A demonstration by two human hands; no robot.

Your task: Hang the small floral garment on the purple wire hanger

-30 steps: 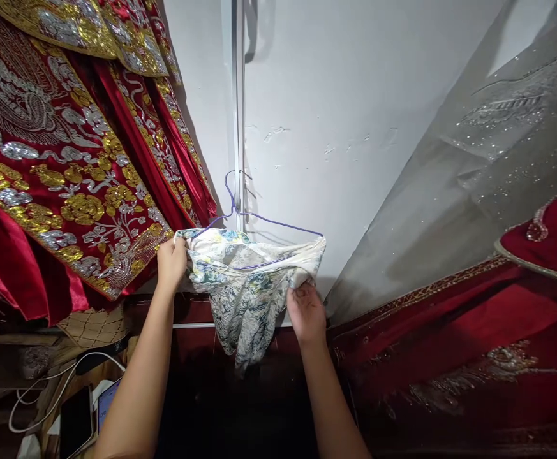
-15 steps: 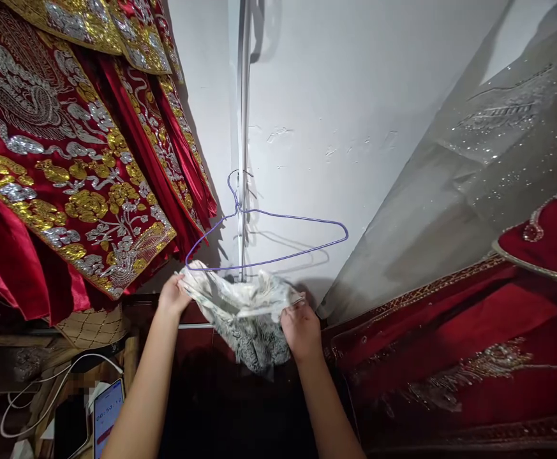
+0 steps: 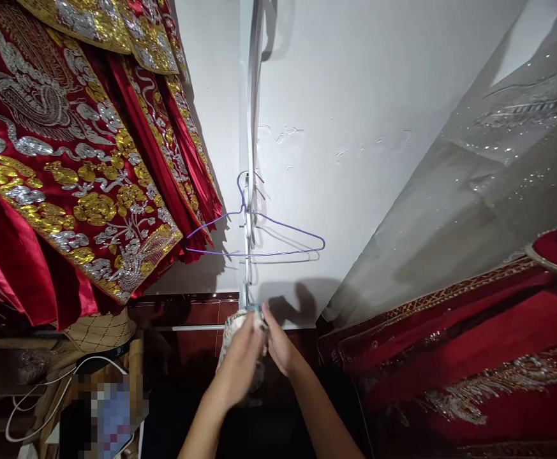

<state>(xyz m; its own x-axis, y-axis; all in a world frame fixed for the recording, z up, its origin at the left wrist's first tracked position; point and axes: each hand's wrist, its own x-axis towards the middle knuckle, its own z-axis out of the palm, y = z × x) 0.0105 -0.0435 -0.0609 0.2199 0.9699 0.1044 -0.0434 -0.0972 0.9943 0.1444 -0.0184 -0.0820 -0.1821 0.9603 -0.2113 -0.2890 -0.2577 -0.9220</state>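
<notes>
My left hand and my right hand are pressed together below the wall, both closed on a bunched pale patterned cloth. Only a small part of the cloth shows between and behind the fingers. Above them a bare purple wire hanger hangs by its hook on a thin white strip running down the wall. The hanger carries nothing.
Red garments with gold and silver embroidery hang at the left. A grey sequinned fabric and more red embroidered cloth fill the right. At lower left lie a white cable, a woven item and a blurred screen.
The cloth came off the hanger and moved down. My two hands, once apart at its ends, have come together and bunched it up. The hanger now hangs empty.
</notes>
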